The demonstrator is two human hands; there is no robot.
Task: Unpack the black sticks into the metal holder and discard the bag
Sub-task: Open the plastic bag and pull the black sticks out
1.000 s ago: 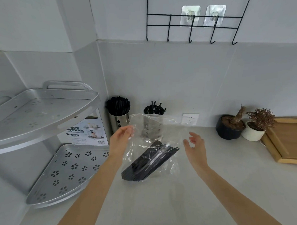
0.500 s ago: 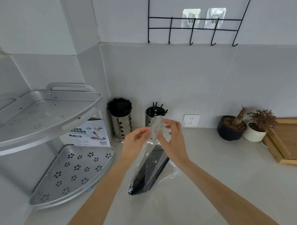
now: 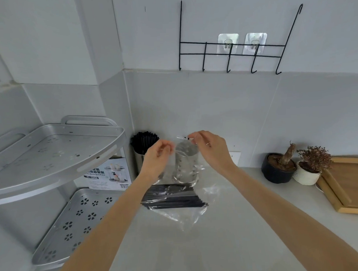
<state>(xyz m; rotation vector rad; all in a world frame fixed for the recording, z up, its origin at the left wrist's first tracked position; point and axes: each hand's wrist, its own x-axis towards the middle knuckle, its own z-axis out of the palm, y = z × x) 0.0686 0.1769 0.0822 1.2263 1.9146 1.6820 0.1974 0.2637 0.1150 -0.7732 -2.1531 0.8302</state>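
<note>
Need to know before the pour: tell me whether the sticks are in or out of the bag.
In: the sticks lie bundled inside the clear bag, near its bottom.

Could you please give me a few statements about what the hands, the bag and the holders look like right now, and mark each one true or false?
1. Both hands hold the top of the clear bag: the left hand and the right hand each pinch its upper edge. True.
2. The black sticks are already out of the bag. False: the bundle lies crosswise inside its lower part.
3. The metal holder seen through the bag stands on the counter by the wall. True.
4. The holder on the left is empty. False: it is full of black sticks.
5. Two potted plants stand left of the wooden tray. True.
</note>
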